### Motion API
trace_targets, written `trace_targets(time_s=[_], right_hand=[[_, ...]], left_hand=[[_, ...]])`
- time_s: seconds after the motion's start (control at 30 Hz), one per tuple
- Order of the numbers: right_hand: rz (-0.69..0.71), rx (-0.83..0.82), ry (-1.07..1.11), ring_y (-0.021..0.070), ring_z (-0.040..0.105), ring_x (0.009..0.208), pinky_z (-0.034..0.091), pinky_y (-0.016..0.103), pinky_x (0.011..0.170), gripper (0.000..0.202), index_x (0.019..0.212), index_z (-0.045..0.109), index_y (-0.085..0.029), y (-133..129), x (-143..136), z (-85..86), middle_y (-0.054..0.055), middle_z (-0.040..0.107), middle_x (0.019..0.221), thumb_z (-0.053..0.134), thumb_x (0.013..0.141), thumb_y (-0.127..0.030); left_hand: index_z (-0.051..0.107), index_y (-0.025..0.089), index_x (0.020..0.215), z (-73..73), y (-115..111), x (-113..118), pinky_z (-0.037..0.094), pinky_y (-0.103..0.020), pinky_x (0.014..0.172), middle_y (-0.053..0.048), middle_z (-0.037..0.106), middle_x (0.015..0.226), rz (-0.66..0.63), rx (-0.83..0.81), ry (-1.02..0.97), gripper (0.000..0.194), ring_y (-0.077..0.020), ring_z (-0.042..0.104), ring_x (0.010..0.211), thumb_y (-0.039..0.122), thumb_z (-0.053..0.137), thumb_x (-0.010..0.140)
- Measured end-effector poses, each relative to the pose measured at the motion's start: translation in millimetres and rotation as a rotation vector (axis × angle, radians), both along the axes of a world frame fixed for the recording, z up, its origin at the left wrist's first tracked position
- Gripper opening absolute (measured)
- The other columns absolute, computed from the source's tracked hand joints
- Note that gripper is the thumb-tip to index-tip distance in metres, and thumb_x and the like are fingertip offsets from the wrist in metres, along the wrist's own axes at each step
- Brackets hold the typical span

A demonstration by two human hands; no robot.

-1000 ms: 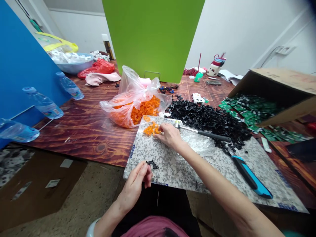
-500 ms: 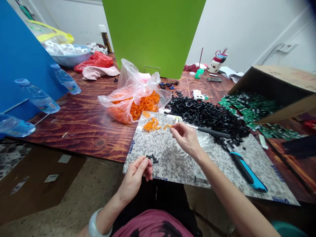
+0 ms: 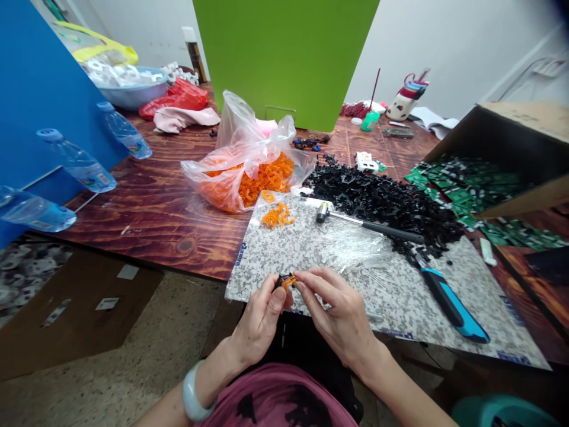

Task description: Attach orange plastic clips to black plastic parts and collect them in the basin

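Observation:
My left hand [image 3: 260,314] pinches a small black plastic part [image 3: 281,281] above the front edge of the speckled board [image 3: 267,255]. In my right hand [image 3: 335,305] is a small orange plastic piece [image 3: 289,281], held against the black part between the fingertips. The fingers hide how the two pieces fit together. A small heap of orange pieces [image 3: 277,216] lies on the board, beyond my hands. Behind it stands a clear plastic bag [image 3: 195,172] full of more orange pieces. A hammer [image 3: 368,225] with a black grip rests by a bundle of thin clear pins [image 3: 351,246].
A large pile of black parts [image 3: 377,196] covers the board's far side. Blue-and-black pliers [image 3: 456,305] lie at right. A cardboard box [image 3: 528,130] spills green circuit boards [image 3: 466,178]. Several water bottles [image 3: 77,163] lean by a blue panel [image 3: 26,118]. A green panel [image 3: 284,59] stands behind.
My right hand has come back from near the orange heap with an orange piece and brought it to the black part in my left hand. The view has shifted slightly.

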State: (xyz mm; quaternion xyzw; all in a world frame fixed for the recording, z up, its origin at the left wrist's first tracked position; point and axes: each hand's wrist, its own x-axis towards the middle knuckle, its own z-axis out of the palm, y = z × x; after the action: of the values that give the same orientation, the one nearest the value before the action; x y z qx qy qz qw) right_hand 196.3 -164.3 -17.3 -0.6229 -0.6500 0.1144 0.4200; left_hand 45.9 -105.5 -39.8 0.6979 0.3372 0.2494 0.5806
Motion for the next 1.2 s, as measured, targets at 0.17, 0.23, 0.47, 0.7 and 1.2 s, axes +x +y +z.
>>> trace_targets(time_s=[0.17,0.23,0.47,0.7,1.2], right_hand=[[-0.015,-0.011,-0.035,0.0181,0.059,0.085,0.050,0.030,0.076,0.021,0.106,0.063,-0.019,-0.8,-1.3,-2.1,0.008,0.063,0.093,0.049,0.091,-0.016],[-0.013,-0.017,-0.030,0.0181,0.059,0.085,0.051,0.031,0.076,0.022,0.107,0.062,-0.019,-1.3,-2.0,-2.4,0.008,0.063,0.093,0.048,0.091,-0.016],[-0.022,-0.043,0.001,0.0187,0.060,0.086,0.052,0.032,0.077,0.024,0.108,0.062,-0.022,-1.8,-3.7,-4.6,0.007,0.063,0.094,0.046,0.092,-0.016],[-0.010,-0.041,0.050,0.0171,0.061,0.083,0.051,0.028,0.075,0.023,0.107,0.063,-0.020,-2.5,-3.7,-3.8,0.007,0.063,0.092,0.047,0.091,-0.015],[0.151,-0.248,0.329,0.0140,0.059,0.076,0.045,0.024,0.061,0.016,0.100,0.065,-0.021,-3.3,12.8,5.4,0.004,0.066,0.090,0.058,0.088,-0.028]], left_hand=[[0.046,0.021,0.082,-1.5,-3.0,3.4,0.040,-0.029,0.065,0.000,0.054,0.071,0.005,0.045,0.037,0.031,-0.0167,0.052,0.066,0.045,0.030,0.094],[0.045,0.021,0.082,-2.4,-4.0,4.3,0.040,-0.028,0.064,0.000,0.054,0.071,0.011,0.044,0.049,0.028,-0.0167,0.053,0.066,0.042,0.032,0.095],[0.046,0.022,0.081,-1.4,-3.8,5.8,0.040,-0.027,0.062,0.001,0.056,0.070,0.017,0.111,0.084,0.021,-0.0160,0.054,0.065,0.031,0.033,0.096],[0.046,0.022,0.082,-2.0,-4.1,5.5,0.040,-0.026,0.061,0.000,0.057,0.070,0.008,0.157,0.070,0.020,-0.0154,0.055,0.064,0.027,0.032,0.096],[0.047,0.020,0.083,1.1,-2.8,-4.3,0.040,-0.024,0.060,0.002,0.051,0.068,-0.122,0.218,0.009,0.024,-0.0128,0.050,0.061,0.027,0.029,0.097]])
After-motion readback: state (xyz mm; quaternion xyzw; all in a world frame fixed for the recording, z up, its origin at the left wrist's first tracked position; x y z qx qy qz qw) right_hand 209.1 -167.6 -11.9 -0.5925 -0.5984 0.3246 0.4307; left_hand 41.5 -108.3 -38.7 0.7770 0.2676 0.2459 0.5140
